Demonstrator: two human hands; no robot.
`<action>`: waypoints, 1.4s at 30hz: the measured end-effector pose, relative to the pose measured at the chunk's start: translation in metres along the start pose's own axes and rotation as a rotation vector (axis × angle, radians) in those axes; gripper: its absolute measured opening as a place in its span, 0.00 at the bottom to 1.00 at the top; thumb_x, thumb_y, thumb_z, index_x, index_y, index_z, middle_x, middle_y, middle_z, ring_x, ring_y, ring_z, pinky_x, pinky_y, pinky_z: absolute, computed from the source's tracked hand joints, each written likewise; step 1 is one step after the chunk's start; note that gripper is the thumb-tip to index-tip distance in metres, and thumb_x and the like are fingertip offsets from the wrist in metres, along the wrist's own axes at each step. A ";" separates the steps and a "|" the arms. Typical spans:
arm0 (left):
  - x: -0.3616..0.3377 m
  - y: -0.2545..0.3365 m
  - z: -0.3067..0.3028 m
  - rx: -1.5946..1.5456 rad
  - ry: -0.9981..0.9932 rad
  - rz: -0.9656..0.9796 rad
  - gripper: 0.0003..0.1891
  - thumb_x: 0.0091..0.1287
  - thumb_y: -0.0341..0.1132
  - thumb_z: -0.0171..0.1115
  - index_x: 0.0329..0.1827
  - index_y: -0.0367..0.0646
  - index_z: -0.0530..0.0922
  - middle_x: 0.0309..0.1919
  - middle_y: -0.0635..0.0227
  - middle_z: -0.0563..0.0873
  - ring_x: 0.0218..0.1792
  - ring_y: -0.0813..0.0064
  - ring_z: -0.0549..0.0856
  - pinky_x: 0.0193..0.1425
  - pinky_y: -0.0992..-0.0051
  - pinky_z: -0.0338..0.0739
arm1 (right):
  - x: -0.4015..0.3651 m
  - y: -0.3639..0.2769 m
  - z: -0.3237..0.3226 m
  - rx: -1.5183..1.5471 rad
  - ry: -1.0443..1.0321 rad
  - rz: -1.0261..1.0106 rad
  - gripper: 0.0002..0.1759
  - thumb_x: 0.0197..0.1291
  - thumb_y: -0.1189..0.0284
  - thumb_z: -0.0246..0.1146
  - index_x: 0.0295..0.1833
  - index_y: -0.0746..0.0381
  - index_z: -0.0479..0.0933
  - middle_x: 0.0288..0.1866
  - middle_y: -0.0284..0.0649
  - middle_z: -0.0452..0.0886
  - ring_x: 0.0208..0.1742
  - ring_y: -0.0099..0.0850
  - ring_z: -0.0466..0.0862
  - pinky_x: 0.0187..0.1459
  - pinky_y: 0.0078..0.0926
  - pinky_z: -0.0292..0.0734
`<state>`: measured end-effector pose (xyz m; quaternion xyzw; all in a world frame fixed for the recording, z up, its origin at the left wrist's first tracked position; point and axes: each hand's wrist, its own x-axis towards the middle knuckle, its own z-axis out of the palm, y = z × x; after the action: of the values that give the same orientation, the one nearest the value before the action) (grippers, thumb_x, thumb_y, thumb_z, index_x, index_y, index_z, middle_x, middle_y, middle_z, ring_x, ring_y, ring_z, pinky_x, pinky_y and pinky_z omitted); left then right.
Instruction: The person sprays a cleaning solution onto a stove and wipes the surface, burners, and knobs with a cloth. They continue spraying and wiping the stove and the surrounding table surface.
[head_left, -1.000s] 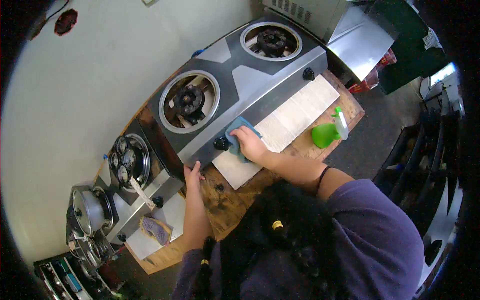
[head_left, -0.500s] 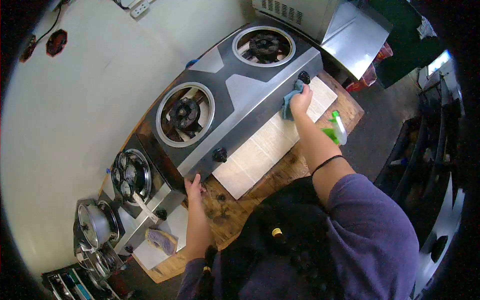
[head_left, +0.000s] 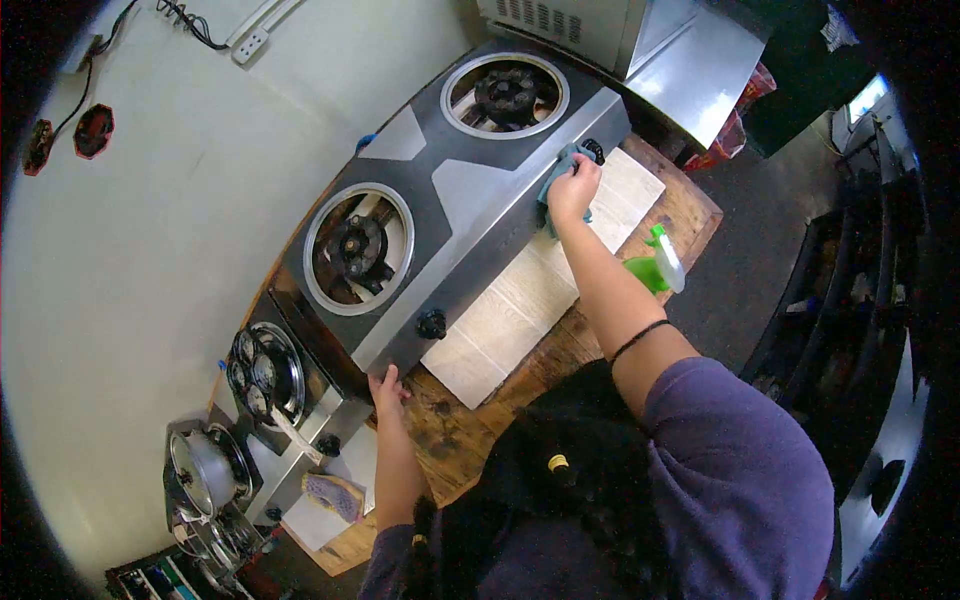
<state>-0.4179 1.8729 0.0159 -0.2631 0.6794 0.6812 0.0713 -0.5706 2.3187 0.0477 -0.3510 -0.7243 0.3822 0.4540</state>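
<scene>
1 head camera looks forward, down onto the stove (head_left: 425, 228).

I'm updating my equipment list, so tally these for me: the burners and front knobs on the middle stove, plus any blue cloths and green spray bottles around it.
Burners: 2
Front knobs: 2
Blue cloth: 1
Green spray bottle: 1
Total: 6

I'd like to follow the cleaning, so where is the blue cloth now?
In the head view, the cloth is under the right hand, against the stove's front, beside the far knob.
</scene>
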 end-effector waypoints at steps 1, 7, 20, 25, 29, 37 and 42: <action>0.000 -0.001 0.000 0.008 0.005 0.005 0.31 0.59 0.38 0.68 0.63 0.47 0.62 0.41 0.73 0.76 0.20 0.83 0.69 0.15 0.80 0.67 | 0.007 0.000 0.003 -0.030 0.039 0.044 0.12 0.50 0.85 0.54 0.42 0.65 0.73 0.45 0.51 0.74 0.51 0.49 0.72 0.54 0.41 0.66; -0.003 0.000 0.003 -0.016 0.040 0.008 0.29 0.59 0.37 0.68 0.62 0.45 0.64 0.46 0.71 0.76 0.21 0.82 0.71 0.15 0.80 0.67 | -0.085 -0.033 -0.028 0.144 -0.247 -0.213 0.14 0.50 0.85 0.54 0.43 0.63 0.76 0.47 0.50 0.74 0.51 0.49 0.72 0.55 0.40 0.67; -0.009 0.009 0.009 -0.008 0.008 0.060 0.30 0.57 0.39 0.69 0.60 0.44 0.65 0.47 0.68 0.77 0.29 0.77 0.76 0.14 0.80 0.69 | -0.025 -0.026 -0.006 -0.107 -0.153 -0.196 0.14 0.48 0.83 0.53 0.43 0.66 0.76 0.45 0.50 0.74 0.50 0.49 0.72 0.53 0.40 0.67; -0.008 0.012 0.007 0.014 -0.022 0.022 0.30 0.57 0.41 0.69 0.60 0.46 0.65 0.46 0.68 0.77 0.25 0.78 0.74 0.14 0.81 0.68 | -0.117 -0.028 -0.082 0.145 -0.900 -0.404 0.22 0.49 0.81 0.57 0.53 0.65 0.73 0.51 0.52 0.73 0.55 0.49 0.72 0.57 0.43 0.67; -0.006 0.012 0.006 0.060 0.004 0.027 0.29 0.58 0.43 0.68 0.59 0.46 0.66 0.40 0.68 0.78 0.21 0.80 0.72 0.14 0.80 0.69 | -0.097 -0.044 -0.188 0.193 -1.640 -0.493 0.21 0.54 0.72 0.62 0.55 0.62 0.75 0.50 0.51 0.78 0.52 0.45 0.78 0.55 0.37 0.73; -0.013 0.007 0.010 0.020 0.015 0.039 0.35 0.61 0.44 0.66 0.68 0.45 0.60 0.56 0.67 0.76 0.25 0.82 0.73 0.22 0.79 0.73 | 0.030 0.071 -0.301 -0.053 -0.847 0.104 0.24 0.48 0.72 0.68 0.55 0.61 0.76 0.44 0.38 0.82 0.45 0.28 0.80 0.44 0.26 0.76; -0.030 -0.004 0.016 -0.061 0.139 0.040 0.37 0.63 0.47 0.64 0.71 0.45 0.57 0.63 0.65 0.70 0.28 0.81 0.76 0.28 0.79 0.74 | 0.063 0.045 -0.254 0.296 -1.057 -0.239 0.44 0.41 0.70 0.73 0.67 0.61 0.62 0.61 0.42 0.72 0.59 0.33 0.74 0.56 0.33 0.71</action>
<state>-0.3944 1.8965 0.0254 -0.2981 0.6667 0.6831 0.0020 -0.3500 2.4529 0.1079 0.0403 -0.8266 0.5496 0.1138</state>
